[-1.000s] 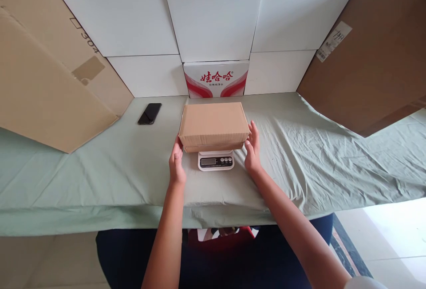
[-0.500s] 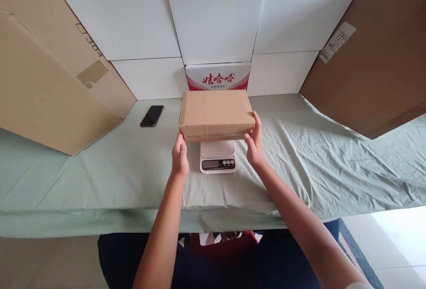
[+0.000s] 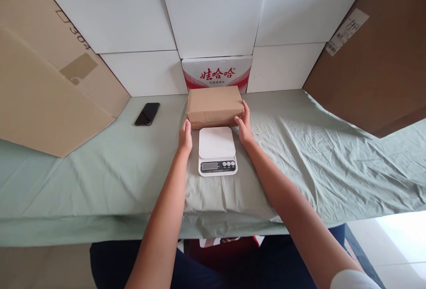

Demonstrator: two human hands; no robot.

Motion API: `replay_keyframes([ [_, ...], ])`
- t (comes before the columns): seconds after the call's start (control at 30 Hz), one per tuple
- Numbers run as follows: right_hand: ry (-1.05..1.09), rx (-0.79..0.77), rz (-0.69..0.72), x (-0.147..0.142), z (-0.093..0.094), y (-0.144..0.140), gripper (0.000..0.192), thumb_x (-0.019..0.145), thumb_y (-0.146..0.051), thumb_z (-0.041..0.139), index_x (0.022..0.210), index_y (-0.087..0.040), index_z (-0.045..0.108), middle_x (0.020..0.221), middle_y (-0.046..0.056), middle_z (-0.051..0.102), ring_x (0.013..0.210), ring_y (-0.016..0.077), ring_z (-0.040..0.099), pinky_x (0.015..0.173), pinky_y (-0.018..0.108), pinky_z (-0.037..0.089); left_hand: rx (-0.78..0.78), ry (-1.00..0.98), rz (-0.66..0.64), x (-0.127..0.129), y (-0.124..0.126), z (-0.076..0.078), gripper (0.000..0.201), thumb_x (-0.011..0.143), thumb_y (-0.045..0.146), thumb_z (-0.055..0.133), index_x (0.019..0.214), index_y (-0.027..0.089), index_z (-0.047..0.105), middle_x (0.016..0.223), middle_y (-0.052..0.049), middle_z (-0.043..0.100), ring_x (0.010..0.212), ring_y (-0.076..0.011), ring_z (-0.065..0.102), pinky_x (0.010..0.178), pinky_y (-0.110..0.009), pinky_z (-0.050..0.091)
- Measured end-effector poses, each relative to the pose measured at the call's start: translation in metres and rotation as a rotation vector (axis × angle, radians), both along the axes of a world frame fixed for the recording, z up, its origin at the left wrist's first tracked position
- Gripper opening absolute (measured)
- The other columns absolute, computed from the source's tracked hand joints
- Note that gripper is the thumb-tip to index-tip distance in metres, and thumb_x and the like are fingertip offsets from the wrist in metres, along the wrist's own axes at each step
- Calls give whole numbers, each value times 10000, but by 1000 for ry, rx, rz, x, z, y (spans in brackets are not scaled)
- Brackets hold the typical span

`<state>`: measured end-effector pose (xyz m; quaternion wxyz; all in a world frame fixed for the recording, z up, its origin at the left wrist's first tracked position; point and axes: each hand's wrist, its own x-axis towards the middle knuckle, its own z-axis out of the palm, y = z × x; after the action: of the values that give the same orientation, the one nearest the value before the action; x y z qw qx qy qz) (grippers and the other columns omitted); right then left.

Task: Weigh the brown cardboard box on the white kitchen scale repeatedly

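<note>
The right hand (image 3: 244, 125) grips the right end of a cardboard box (image 3: 214, 100), its thumb on the front face and its fingers bent along the side; where those fingers end behind the corner is hard to make out. The left hand (image 3: 185, 137) holds the lower left corner, with the thumb in sight and most of the fingers hidden behind the hand and box. The box's underside is out of sight, so whether it rests on the cloth or is slightly raised cannot be told.

The box is just beyond a white kitchen scale (image 3: 217, 142), its front lower edge close to the far rim of the weighing plate. The scale's display (image 3: 209, 165) is too dim to read. Behind, the box covers the bottom of a red-and-white printed carton (image 3: 216, 65). White boxes (image 3: 213, 14) stacked around that carton are partly cut off by the upper frame edge, as are the brown cartons at the left (image 3: 49, 89) and right (image 3: 369, 58).

A strip of green cloth (image 3: 169, 116) separates the box from a black phone (image 3: 147, 114); wider, wrinkled cloth gives room rightward. The table's near edge runs beneath both forearms.
</note>
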<state>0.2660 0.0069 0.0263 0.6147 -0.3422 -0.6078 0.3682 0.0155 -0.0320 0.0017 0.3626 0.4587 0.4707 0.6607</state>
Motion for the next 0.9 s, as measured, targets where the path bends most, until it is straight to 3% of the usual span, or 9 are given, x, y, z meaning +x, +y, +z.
replay_keyframes([
  [0.33, -41, -40, 11, 0, 1, -2, 874, 897, -691, 576, 1624, -294, 295, 1748, 62, 323, 1634, 307, 296, 1379, 546, 210, -7, -47, -44, 3, 0, 8, 811, 914, 828, 516, 1438, 226, 660, 1617, -134, 561, 1563, -304, 455, 1294, -420, 358],
  [0.43, 11, -60, -21, 3, -1, -2, 865, 904, -668, 577, 1631, -318, 266, 1757, 56, 301, 1650, 306, 280, 1379, 566, 206, -30, -34, 9, -4, -1, 9, 858, 923, 822, 501, 1520, 213, 589, 1702, -134, 442, 1617, -282, 355, 1326, -407, 281],
  [0.57, 59, -46, -165, 14, -2, -3, 775, 932, -617, 549, 1616, -378, 276, 1781, 1, 223, 1685, 282, 192, 1382, 583, 190, -59, -103, 128, -18, -2, 15, 882, 979, 798, 352, 1615, 198, 467, 1767, -133, 296, 1651, -242, 254, 1333, -384, 243],
  [0.7, 88, -96, -209, 23, -3, -3, 753, 940, -582, 533, 1616, -386, 265, 1780, 12, 224, 1675, 289, 214, 1363, 628, 211, -69, -125, 145, -26, -3, 20, 864, 999, 786, 253, 1638, 233, 435, 1778, -116, 267, 1650, -235, 240, 1331, -389, 244],
  [0.9, 58, -168, -213, 23, -10, 2, 749, 939, -608, 511, 1616, -384, 281, 1746, 45, 308, 1664, 308, 242, 1332, 643, 265, -67, -126, 139, -24, -3, 19, 897, 987, 803, 262, 1641, 213, 432, 1774, -135, 269, 1648, -244, 247, 1331, -386, 241],
])
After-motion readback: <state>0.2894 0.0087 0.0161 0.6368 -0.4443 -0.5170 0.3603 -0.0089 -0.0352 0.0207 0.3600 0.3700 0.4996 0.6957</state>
